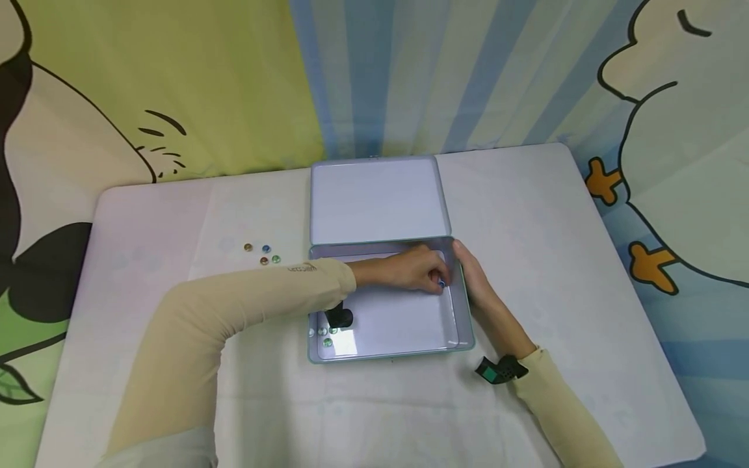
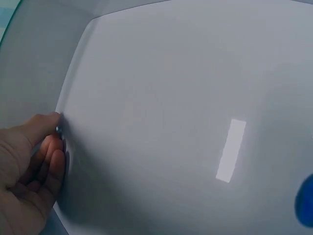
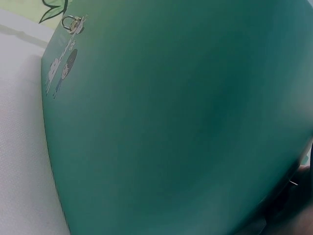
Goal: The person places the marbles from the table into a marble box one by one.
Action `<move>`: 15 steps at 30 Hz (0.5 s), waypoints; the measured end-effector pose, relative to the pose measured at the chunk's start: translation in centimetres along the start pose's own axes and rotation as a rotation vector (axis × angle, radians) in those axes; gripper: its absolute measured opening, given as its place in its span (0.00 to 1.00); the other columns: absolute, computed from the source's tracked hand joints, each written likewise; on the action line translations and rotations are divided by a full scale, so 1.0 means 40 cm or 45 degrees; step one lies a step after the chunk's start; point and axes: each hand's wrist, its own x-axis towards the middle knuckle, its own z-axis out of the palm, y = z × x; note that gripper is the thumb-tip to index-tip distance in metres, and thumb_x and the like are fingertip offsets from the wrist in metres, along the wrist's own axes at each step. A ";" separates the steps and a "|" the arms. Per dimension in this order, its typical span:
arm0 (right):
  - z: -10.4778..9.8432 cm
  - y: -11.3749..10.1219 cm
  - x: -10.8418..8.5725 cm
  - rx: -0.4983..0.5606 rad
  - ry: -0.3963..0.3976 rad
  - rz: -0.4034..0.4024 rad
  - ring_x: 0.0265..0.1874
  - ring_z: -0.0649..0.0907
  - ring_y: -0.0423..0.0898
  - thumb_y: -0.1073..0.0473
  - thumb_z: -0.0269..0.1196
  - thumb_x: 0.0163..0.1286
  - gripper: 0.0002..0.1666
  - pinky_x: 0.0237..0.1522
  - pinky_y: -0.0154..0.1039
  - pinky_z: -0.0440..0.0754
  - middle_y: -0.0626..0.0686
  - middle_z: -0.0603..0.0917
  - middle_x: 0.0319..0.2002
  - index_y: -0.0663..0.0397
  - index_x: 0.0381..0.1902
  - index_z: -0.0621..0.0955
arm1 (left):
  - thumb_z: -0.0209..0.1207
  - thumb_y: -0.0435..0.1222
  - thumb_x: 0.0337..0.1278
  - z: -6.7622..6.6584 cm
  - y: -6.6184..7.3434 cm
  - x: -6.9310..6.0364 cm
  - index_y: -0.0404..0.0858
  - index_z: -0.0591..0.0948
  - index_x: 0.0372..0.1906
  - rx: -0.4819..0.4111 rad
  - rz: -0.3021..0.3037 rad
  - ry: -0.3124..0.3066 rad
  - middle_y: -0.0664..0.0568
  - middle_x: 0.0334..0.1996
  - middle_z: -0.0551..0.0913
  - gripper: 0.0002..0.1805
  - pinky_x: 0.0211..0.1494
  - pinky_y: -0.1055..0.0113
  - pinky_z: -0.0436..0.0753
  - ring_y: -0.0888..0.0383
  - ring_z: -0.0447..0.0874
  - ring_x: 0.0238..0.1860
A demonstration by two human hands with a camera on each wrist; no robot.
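Note:
An open tin box [image 1: 391,356], pale inside and green outside, lies on the table with its lid [image 1: 380,201] folded back. Reaching across into the box's right end, my left hand [image 1: 412,270] pinches a small bluish marble [image 1: 441,283] between thumb and fingers. In the left wrist view only a glint of the marble [image 2: 58,129] shows near the wall. My right hand [image 1: 476,279] rests along the outside of the right wall, its fingers extended. The green outer wall [image 3: 161,112] fills the right wrist view. Several clear and green marbles [image 1: 328,342] sit in the box's front left corner.
Several coloured marbles [image 1: 276,259] lie on the white tablecloth [image 1: 363,416] left of the box. A printed curtain [image 1: 234,84] hangs behind the table. A small metal ring [image 3: 73,24] sits on the box's outer side. A blurred blue shape [image 2: 305,200] enters the left wrist view.

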 end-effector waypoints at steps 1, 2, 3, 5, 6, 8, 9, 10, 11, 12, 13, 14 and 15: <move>0.000 -0.002 0.000 -0.007 -0.001 0.000 0.60 0.63 0.48 0.31 0.30 0.74 0.44 0.62 0.39 0.58 0.60 0.59 0.68 0.55 0.75 0.54 | 0.67 0.34 0.54 0.001 -0.001 0.001 0.38 0.87 0.42 0.003 0.000 0.002 0.52 0.29 0.87 0.10 0.31 0.83 0.72 0.70 0.78 0.27; 0.000 -0.003 0.000 -0.007 -0.003 -0.001 0.61 0.63 0.49 0.31 0.30 0.74 0.44 0.62 0.40 0.58 0.60 0.58 0.68 0.55 0.75 0.54 | 0.67 0.34 0.54 0.002 -0.002 0.002 0.38 0.87 0.42 0.005 0.000 0.004 0.52 0.28 0.87 0.10 0.31 0.83 0.72 0.70 0.77 0.27; 0.000 -0.004 0.000 -0.012 -0.003 -0.001 0.62 0.63 0.50 0.31 0.30 0.74 0.44 0.63 0.42 0.58 0.61 0.58 0.69 0.55 0.75 0.54 | 0.67 0.34 0.54 0.002 -0.003 0.003 0.39 0.87 0.42 0.008 0.003 0.008 0.52 0.28 0.87 0.10 0.31 0.83 0.72 0.70 0.77 0.27; 0.000 -0.005 0.000 -0.013 0.000 0.003 0.63 0.61 0.51 0.31 0.30 0.74 0.44 0.66 0.45 0.56 0.60 0.57 0.70 0.54 0.76 0.54 | 0.67 0.34 0.54 0.001 -0.002 0.004 0.39 0.87 0.41 0.011 0.008 0.013 0.52 0.29 0.88 0.09 0.31 0.83 0.72 0.70 0.78 0.27; -0.001 -0.005 0.000 -0.007 -0.001 0.002 0.64 0.61 0.52 0.31 0.30 0.74 0.44 0.67 0.46 0.56 0.61 0.57 0.70 0.54 0.76 0.54 | 0.67 0.34 0.54 0.001 -0.002 0.005 0.39 0.87 0.42 0.013 0.010 0.014 0.52 0.29 0.88 0.09 0.31 0.83 0.72 0.70 0.78 0.27; -0.002 -0.005 0.001 0.002 -0.004 0.001 0.64 0.61 0.52 0.31 0.30 0.74 0.45 0.68 0.48 0.55 0.61 0.57 0.69 0.54 0.76 0.54 | 0.67 0.34 0.53 0.001 -0.002 0.005 0.39 0.87 0.42 0.015 0.022 0.019 0.52 0.29 0.87 0.10 0.31 0.83 0.72 0.69 0.78 0.27; -0.003 -0.004 0.001 0.004 -0.010 0.001 0.64 0.61 0.52 0.31 0.30 0.74 0.45 0.68 0.47 0.55 0.60 0.57 0.70 0.54 0.76 0.54 | 0.67 0.34 0.53 0.000 -0.002 0.003 0.39 0.87 0.42 0.017 0.026 0.019 0.52 0.28 0.87 0.10 0.32 0.83 0.72 0.70 0.78 0.27; -0.003 -0.004 0.001 0.006 -0.018 0.000 0.63 0.62 0.51 0.31 0.30 0.73 0.45 0.67 0.46 0.56 0.60 0.57 0.69 0.54 0.76 0.54 | 0.67 0.34 0.53 -0.001 0.001 0.000 0.39 0.87 0.43 0.017 0.025 0.017 0.52 0.28 0.87 0.11 0.32 0.83 0.72 0.70 0.77 0.27; -0.003 -0.003 0.002 0.007 -0.021 -0.001 0.61 0.64 0.50 0.30 0.31 0.73 0.45 0.65 0.44 0.59 0.61 0.59 0.68 0.54 0.75 0.54 | 0.67 0.35 0.53 -0.004 0.004 -0.006 0.39 0.86 0.44 0.022 0.027 0.019 0.53 0.28 0.87 0.12 0.32 0.83 0.72 0.70 0.77 0.27; -0.004 -0.002 0.002 -0.004 -0.024 0.000 0.59 0.65 0.49 0.30 0.30 0.73 0.45 0.63 0.42 0.62 0.61 0.59 0.67 0.54 0.75 0.54 | 0.68 0.35 0.53 -0.009 0.008 -0.014 0.39 0.86 0.45 0.017 0.030 0.020 0.53 0.28 0.86 0.13 0.32 0.82 0.72 0.70 0.76 0.27; -0.004 0.000 0.001 -0.014 -0.022 0.002 0.57 0.67 0.49 0.29 0.30 0.73 0.45 0.60 0.39 0.65 0.61 0.61 0.66 0.53 0.75 0.55 | 0.68 0.35 0.53 -0.017 0.015 -0.024 0.38 0.85 0.47 0.012 0.030 0.022 0.53 0.28 0.86 0.15 0.32 0.82 0.71 0.70 0.76 0.27; -0.004 0.001 0.001 -0.034 -0.019 0.006 0.56 0.67 0.48 0.29 0.30 0.73 0.45 0.57 0.37 0.67 0.60 0.62 0.65 0.52 0.75 0.55 | 0.67 0.36 0.54 -0.028 0.024 -0.037 0.39 0.84 0.49 0.010 0.025 0.024 0.54 0.28 0.85 0.16 0.32 0.82 0.72 0.69 0.76 0.27; -0.004 0.003 0.001 -0.052 -0.015 0.004 0.55 0.68 0.47 0.28 0.29 0.73 0.45 0.55 0.36 0.69 0.59 0.62 0.65 0.51 0.75 0.54 | 0.67 0.37 0.55 -0.042 0.034 -0.054 0.39 0.83 0.51 0.002 0.015 0.029 0.55 0.28 0.85 0.17 0.32 0.81 0.72 0.69 0.76 0.27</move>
